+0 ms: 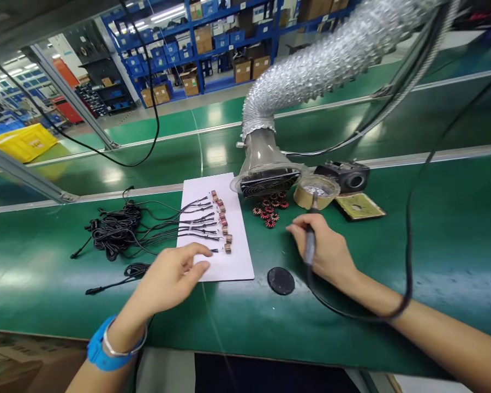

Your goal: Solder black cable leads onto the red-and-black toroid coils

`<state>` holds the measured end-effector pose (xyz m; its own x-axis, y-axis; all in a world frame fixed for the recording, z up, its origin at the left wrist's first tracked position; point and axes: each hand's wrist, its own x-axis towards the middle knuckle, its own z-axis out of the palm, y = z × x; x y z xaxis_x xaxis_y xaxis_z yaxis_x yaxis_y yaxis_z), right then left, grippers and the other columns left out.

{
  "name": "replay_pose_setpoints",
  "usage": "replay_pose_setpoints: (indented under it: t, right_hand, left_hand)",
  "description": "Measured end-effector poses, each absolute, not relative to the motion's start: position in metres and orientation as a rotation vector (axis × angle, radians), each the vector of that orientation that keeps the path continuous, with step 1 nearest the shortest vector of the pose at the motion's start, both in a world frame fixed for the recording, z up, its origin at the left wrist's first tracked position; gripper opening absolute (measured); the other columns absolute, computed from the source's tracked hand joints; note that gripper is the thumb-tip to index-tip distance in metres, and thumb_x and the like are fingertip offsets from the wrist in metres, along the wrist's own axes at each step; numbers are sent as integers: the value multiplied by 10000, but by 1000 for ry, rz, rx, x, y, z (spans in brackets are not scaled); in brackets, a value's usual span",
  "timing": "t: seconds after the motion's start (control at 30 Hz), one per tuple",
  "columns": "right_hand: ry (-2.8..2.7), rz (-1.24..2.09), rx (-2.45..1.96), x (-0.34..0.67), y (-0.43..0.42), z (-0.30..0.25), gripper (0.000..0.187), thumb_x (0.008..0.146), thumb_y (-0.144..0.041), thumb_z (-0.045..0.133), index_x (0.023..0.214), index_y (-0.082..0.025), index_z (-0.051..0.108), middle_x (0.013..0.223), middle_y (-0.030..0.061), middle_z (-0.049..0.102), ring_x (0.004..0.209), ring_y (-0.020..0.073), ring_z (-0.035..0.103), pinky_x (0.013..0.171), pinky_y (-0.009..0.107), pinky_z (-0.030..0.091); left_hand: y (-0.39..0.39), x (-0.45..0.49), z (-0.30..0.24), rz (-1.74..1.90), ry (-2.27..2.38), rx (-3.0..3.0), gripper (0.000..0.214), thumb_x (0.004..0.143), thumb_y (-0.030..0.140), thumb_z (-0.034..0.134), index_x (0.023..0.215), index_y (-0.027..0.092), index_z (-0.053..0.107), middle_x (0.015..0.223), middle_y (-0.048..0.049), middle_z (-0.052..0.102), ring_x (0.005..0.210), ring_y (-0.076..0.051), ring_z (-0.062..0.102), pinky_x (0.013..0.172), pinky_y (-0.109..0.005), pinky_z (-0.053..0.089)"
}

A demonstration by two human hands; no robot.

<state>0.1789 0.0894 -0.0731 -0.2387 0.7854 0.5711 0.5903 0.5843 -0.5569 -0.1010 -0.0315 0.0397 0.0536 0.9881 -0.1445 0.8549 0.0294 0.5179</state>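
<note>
My left hand lies over the near edge of a white sheet, fingers loosely stretched and holding nothing. On the sheet, several small copper coils sit in a column, each joined to a black wire. My right hand is closed around a dark soldering iron held like a pen, tip up, its cord looping under my forearm. Loose red and copper toroid coils lie just beyond that hand.
A fume hood on a silver flexible duct hangs over the green bench. A tape roll, a black device, a yellow pad, a black disc and bundled black cables lie around.
</note>
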Motion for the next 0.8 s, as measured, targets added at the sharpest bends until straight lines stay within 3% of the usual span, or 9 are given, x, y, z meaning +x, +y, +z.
replay_pose_setpoints:
  t: [0.17, 0.47, 0.6, 0.8]
  right_hand:
    - [-2005, 295, -1245, 155, 118, -84, 284, 747, -338, 692, 910, -215, 494, 785, 39, 652, 730, 255, 634, 654, 353, 474]
    - [-2071, 397, -1042, 166, 87, -73, 238, 746, -216, 619, 923, -212, 461, 778, 26, 604, 722, 204, 590, 669, 328, 485]
    - [-2202, 505, -763, 188, 51, -67, 188, 776, -191, 576, 930, -219, 474, 771, 10, 591, 672, 159, 560, 620, 276, 499]
    - [-2267, 640, -557, 196, 49, -72, 240, 805, -134, 544, 1018, -209, 462, 830, 36, 620, 736, 174, 560, 650, 293, 518]
  left_hand:
    - [-3, -38, 37, 295, 1543, 1921, 167, 901, 282, 512, 896, 210, 662, 504, 77, 408, 484, -96, 395, 503, -217, 252]
    - [8, -11, 22, 204, 1555, 1930, 119, 861, 260, 548, 844, 219, 658, 507, 63, 460, 484, -112, 436, 506, -232, 243]
    - [6, -11, 9, 128, 1549, 1979, 135, 823, 280, 585, 933, 232, 648, 597, 43, 556, 548, -141, 514, 530, -241, 277]
    - [3, -2, -15, 95, 1615, 2040, 453, 779, 404, 680, 1175, 214, 571, 681, 17, 635, 613, -197, 595, 543, -263, 324]
